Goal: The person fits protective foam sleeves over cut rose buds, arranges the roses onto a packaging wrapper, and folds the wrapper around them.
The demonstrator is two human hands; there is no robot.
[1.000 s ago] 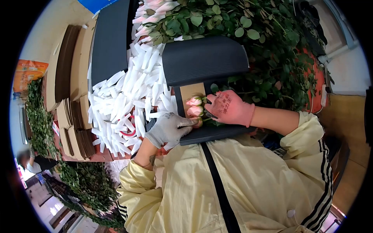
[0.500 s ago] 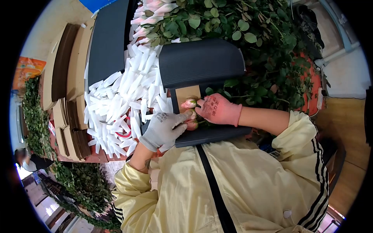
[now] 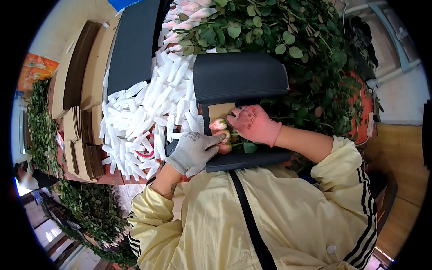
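Note:
Three pink-and-green roses [image 3: 218, 124] lie in a row over a piece of brown cardboard [image 3: 222, 110] on a black ribbed sheet, their leafy stems running right. My left hand [image 3: 192, 152], in a grey glove, reaches in from the left with its fingers stretched out, the fingertips touching the lower blooms. To the right of the blooms is my right hand [image 3: 254, 123] in a pink glove, its fingers curled in at the cardboard's right edge. What its fingertips hold, if anything, is hidden. One black flap [image 3: 240, 76] is raised behind the hands; another black edge [image 3: 249, 160] lies nearest me.
White mesh sleeves [image 3: 153, 108] are heaped on the left, with a red-handled item [image 3: 145, 154] among them. Leafy stems [image 3: 310, 49] are piled behind and right. Folded cardboard [image 3: 83, 148] and a black sheet [image 3: 132, 45] stand farther left. A person [image 3: 29, 175] is at the far left.
My right hand has shifted slightly away from me, up to the cardboard's edge, leaving more of the blooms and stems visible. My left hand remains at the roses. The whole view has shifted slightly.

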